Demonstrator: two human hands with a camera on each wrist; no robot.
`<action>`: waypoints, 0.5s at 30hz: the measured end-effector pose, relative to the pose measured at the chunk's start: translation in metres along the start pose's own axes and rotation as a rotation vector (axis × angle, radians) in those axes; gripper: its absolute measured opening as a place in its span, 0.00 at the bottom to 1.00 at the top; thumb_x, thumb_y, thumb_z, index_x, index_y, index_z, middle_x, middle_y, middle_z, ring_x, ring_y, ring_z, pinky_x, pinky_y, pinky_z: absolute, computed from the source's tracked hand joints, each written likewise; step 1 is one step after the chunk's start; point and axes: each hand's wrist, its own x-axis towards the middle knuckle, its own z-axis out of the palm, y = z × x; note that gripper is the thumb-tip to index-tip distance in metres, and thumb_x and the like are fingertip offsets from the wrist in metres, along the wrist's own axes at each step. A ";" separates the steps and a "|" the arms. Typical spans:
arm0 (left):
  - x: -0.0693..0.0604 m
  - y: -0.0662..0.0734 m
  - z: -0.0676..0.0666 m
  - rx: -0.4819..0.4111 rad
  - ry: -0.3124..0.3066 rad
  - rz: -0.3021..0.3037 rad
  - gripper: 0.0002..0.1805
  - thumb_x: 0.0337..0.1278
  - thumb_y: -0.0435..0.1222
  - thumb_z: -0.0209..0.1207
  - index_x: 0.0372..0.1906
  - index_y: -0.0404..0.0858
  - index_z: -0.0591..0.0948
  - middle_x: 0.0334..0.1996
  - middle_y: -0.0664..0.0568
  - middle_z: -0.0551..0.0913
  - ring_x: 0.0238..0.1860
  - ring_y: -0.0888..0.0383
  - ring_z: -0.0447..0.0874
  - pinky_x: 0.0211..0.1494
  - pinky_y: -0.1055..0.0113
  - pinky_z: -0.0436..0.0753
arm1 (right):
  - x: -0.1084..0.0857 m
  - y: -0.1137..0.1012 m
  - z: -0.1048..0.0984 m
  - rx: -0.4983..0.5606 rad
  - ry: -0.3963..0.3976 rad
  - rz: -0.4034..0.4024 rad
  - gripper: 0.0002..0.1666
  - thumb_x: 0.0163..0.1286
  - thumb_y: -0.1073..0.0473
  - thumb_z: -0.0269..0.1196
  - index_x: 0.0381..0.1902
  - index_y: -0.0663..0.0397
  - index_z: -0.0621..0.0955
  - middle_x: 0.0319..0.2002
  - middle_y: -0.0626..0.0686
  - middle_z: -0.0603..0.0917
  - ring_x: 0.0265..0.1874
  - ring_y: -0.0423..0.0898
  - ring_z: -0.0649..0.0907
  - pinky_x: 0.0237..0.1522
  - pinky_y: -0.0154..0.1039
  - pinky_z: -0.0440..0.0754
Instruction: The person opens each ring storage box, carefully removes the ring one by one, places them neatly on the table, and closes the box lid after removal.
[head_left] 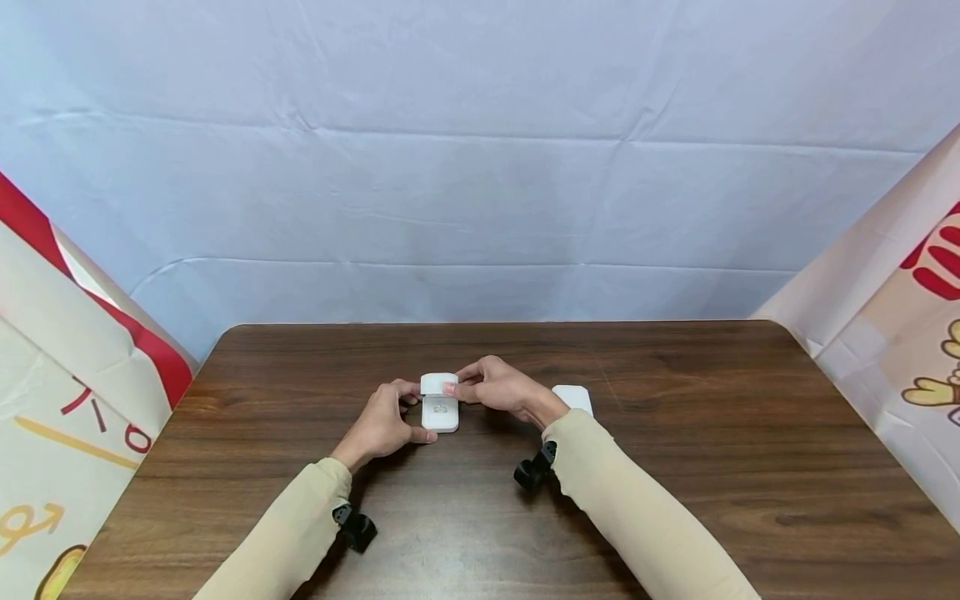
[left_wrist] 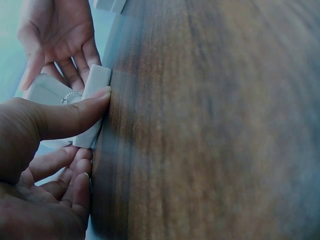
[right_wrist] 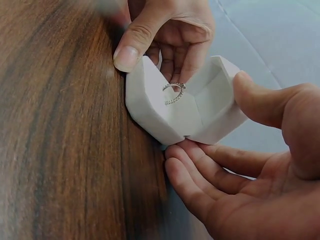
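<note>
A small white ring box (head_left: 440, 423) sits on the table with its lid (head_left: 437, 381) raised. Inside it, a silver-coloured ring with a beaded band (right_wrist: 174, 94) stands up from the white insert. My left hand (head_left: 382, 421) grips the base from the left, its thumb (left_wrist: 82, 114) over the front edge. From the right, my right hand (head_left: 501, 388) holds the lid, the thumb (right_wrist: 260, 100) on the lid's edge and the other fingers (right_wrist: 210, 170) behind near the hinge.
Partly hidden behind my right wrist, a flat white rounded piece (head_left: 573, 397) lies on the brown wooden table (head_left: 712, 450). A pale cloth (head_left: 480, 208) hangs along the far edge, with printed sheets (head_left: 67, 417) at the sides. Each sleeve carries a black wrist camera (head_left: 356, 527).
</note>
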 end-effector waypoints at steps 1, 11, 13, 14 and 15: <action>0.000 0.000 0.000 0.001 -0.002 0.001 0.34 0.38 0.30 0.81 0.55 0.27 0.80 0.50 0.41 0.80 0.48 0.46 0.79 0.54 0.50 0.79 | 0.000 0.000 0.000 0.011 -0.001 0.000 0.30 0.76 0.55 0.62 0.65 0.74 0.74 0.57 0.62 0.79 0.55 0.51 0.82 0.60 0.48 0.79; 0.000 -0.002 0.000 0.003 -0.006 0.003 0.35 0.39 0.30 0.81 0.56 0.26 0.80 0.51 0.41 0.80 0.50 0.45 0.79 0.55 0.49 0.79 | 0.000 0.001 0.002 0.081 0.003 0.000 0.29 0.78 0.55 0.60 0.63 0.77 0.74 0.60 0.66 0.78 0.56 0.55 0.82 0.59 0.46 0.80; 0.000 -0.002 0.000 0.004 -0.006 0.005 0.35 0.39 0.30 0.81 0.56 0.26 0.80 0.51 0.41 0.80 0.50 0.45 0.79 0.55 0.49 0.79 | 0.000 0.001 0.002 0.076 0.012 -0.006 0.29 0.78 0.54 0.60 0.63 0.76 0.75 0.60 0.66 0.79 0.56 0.55 0.83 0.59 0.46 0.80; 0.000 -0.002 0.000 0.004 -0.005 0.005 0.35 0.39 0.30 0.81 0.56 0.26 0.80 0.51 0.41 0.80 0.50 0.45 0.79 0.55 0.49 0.79 | 0.000 0.001 0.003 0.072 0.018 -0.008 0.29 0.78 0.54 0.60 0.63 0.76 0.75 0.59 0.65 0.79 0.55 0.54 0.83 0.59 0.46 0.80; 0.000 -0.002 0.000 0.005 -0.004 0.005 0.35 0.39 0.30 0.81 0.56 0.26 0.80 0.51 0.41 0.80 0.50 0.45 0.79 0.55 0.49 0.79 | 0.000 0.001 0.003 0.068 0.025 -0.009 0.29 0.78 0.53 0.60 0.62 0.75 0.76 0.59 0.65 0.79 0.54 0.54 0.83 0.58 0.46 0.81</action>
